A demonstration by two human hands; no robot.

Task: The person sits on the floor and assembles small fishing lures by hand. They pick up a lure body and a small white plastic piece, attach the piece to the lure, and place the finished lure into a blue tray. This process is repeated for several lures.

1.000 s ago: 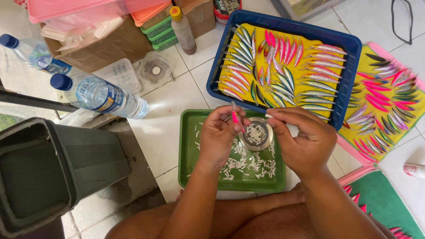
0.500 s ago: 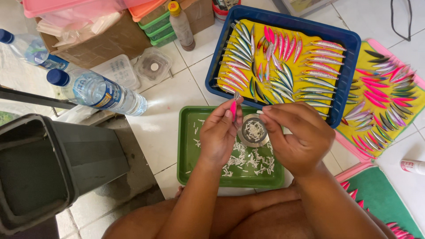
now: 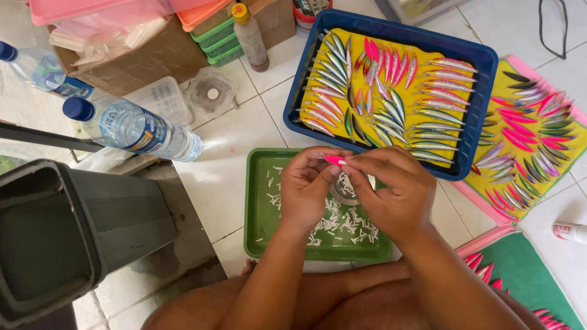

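Because both hands pinch it, I see the small pink lure [image 3: 334, 160] held steady between my left hand [image 3: 310, 190] and right hand [image 3: 391, 194], fingers closed narrowly on its ends. Just under them sits the green tray [image 3: 263, 214], catching white bits. Beyond the hands, the blue tray [image 3: 483, 98] keeps lures in rows.
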